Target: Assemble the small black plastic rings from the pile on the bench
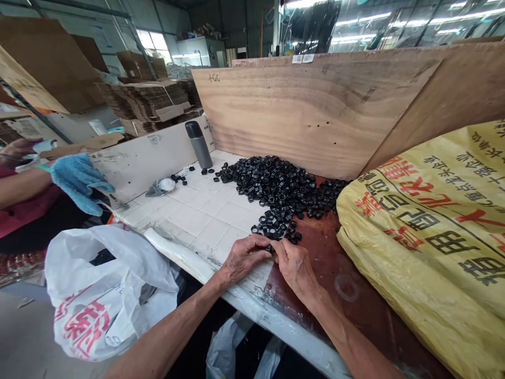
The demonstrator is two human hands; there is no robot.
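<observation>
A large heap of small black ring-shaped parts [272, 179] lies on the white tiled tabletop [197, 216] and spreads onto its reddish-brown section. At the near edge of the heap, my left hand [246, 256] has its thumb and fingers pinched on a small black part [270, 248]. My right hand [294, 261] meets it from the right, fingertips closed together against the same spot. What the right fingertips hold, if anything, is hidden. A clear bag with a round white item [166, 184] sits on the tiles left of the heap.
A grey bottle [199, 147] stands at the back left, by a wooden board [307, 110]. A yellow sack [426, 221] covers the right side. A white plastic bag [114, 289] hangs at the left, near another person's arm [23, 187] and a blue cloth [81, 179].
</observation>
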